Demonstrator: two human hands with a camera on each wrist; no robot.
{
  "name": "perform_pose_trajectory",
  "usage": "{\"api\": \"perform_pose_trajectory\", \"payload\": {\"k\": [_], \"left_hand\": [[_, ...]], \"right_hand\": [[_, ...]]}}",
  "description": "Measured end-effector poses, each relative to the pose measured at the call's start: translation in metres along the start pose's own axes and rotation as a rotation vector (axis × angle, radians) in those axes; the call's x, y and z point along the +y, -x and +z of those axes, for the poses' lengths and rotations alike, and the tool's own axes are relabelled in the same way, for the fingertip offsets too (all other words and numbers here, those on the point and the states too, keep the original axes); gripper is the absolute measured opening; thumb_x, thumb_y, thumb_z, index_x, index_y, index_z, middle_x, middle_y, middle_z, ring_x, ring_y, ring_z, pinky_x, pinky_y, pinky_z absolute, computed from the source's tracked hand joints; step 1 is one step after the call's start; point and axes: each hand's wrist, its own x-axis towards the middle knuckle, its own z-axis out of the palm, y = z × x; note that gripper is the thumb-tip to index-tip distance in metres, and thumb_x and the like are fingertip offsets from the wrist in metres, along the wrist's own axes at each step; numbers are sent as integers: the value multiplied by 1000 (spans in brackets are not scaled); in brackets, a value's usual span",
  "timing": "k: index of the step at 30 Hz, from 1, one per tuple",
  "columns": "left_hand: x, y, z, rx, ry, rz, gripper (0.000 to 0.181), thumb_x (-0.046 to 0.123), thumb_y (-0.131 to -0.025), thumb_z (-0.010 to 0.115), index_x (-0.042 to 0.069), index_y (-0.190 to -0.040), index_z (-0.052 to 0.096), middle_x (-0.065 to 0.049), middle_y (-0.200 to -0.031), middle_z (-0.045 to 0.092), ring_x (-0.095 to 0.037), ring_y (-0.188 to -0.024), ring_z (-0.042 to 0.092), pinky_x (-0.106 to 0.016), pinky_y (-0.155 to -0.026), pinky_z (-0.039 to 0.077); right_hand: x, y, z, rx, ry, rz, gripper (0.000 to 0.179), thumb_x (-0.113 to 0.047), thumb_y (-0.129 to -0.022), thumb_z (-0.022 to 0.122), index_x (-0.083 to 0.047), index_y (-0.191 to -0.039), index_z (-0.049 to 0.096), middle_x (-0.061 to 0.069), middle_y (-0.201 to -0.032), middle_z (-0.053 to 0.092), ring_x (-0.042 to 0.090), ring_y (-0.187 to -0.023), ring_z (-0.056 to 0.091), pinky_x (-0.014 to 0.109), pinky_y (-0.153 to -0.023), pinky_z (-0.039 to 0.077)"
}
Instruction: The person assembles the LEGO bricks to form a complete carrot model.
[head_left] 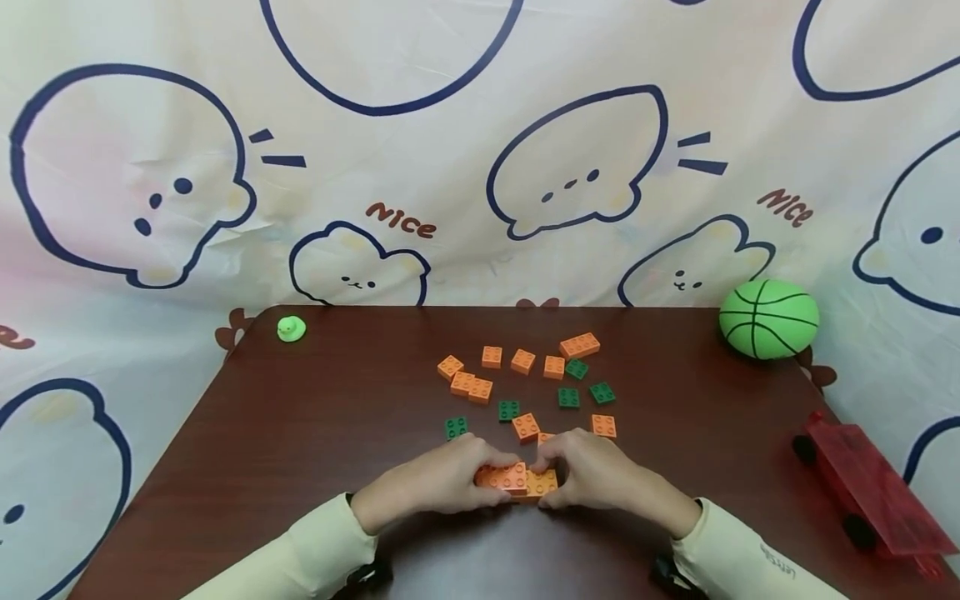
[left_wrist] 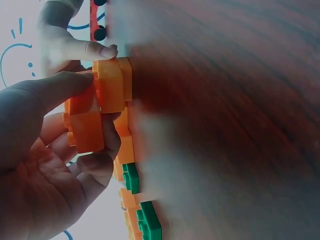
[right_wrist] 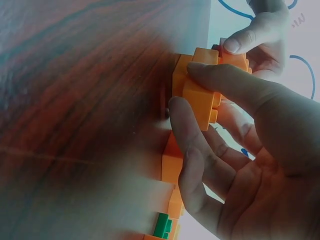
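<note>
Hands [head_left: 457, 475] grip boxy, studded orange bricks [head_left: 512, 478].

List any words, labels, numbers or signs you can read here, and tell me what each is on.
"Nice": on the patterned backdrop, left of centre.
"Nice": on the backdrop again, farther right.
"e", apparently: on the backdrop, cut off at the picture's left edge.
Right sleeve: small lettering, too blurred to read.

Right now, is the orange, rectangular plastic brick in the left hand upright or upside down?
Upright: in the head view, this brick shows studs facing up.
</note>
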Motion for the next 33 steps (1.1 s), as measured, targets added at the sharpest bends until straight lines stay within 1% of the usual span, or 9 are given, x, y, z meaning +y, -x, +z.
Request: {"api": "perform_pose_trajectory", "payload": {"k": [11,16,20,22,25,27,29,31,33], "left_hand": [[3,-3,1,5,9,-47,46,23,-94,76,10,-138,66,-1,-99,78,-1,-52,36,-18,-50,30],[5,-5,1,-3,11,-38,46,24,-95,75,11,-138,66,6,-86,72,0,-52,38,-17,-50,31],[6,-7,1,-11,-17,-33,46,25,-95,76,11,-138,66,7,-79,70,-1,-52,33,-18,-50,27],[6,-8,1,-18,-31,-33,47,26,-95,76,11,-139,66,6,-81,72,-1,-53,33,-19,-51,27],[5,-8,2,-26,-32,-38,49,28,-95,75,11,-140,65,2,-95,78,0,-56,36,-18,-53,31],[3,-7,3,-26,-10,-34,49,32,-96,74,12,-140,64,1,-97,78,0,-56,35,-17,-54,33],[0,-8,4,-22,41,-25,48,35,-98,71,12,-140,64,1,-84,76,0,-53,32,-17,-53,31],[-3,-8,5,-10,107,-16,45,36,-100,67,13,-139,65,2,-68,68,-1,-49,26,-18,-52,29],[-7,-9,6,13,181,-16,41,36,-102,65,14,-135,68,4,-62,65,-1,-45,26,-18,-50,29]], "right_hand": [[0,0,-2,-6,14,20,28,-33,-71,94,-25,-92,78,-10,-98,77,3,-86,66,26,-71,54],[1,0,-2,-4,11,15,29,-35,-71,94,-25,-93,78,-11,-97,76,2,-87,66,26,-73,55],[2,-1,-2,-1,4,4,28,-34,-71,95,-24,-92,78,-11,-96,76,1,-84,64,25,-72,54],[3,-1,-1,-2,3,4,28,-34,-71,95,-24,-91,78,-12,-95,75,1,-84,63,25,-71,53],[2,-1,0,-5,4,10,29,-35,-71,95,-25,-91,78,-12,-96,75,1,-84,64,25,-72,54],[2,-1,0,-7,7,15,29,-36,-70,95,-25,-91,78,-12,-96,75,1,-85,64,26,-73,54],[2,-1,0,-8,7,16,28,-35,-70,95,-25,-90,78,-12,-97,75,1,-86,64,26,-73,55],[2,-2,-1,-9,7,14,28,-35,-70,95,-25,-90,78,-11,-97,76,1,-85,64,26,-72,54],[2,-2,-2,-13,5,8,27,-34,-70,95,-25,-90,78,-10,-97,76,2,-85,65,26,-71,54]]}}
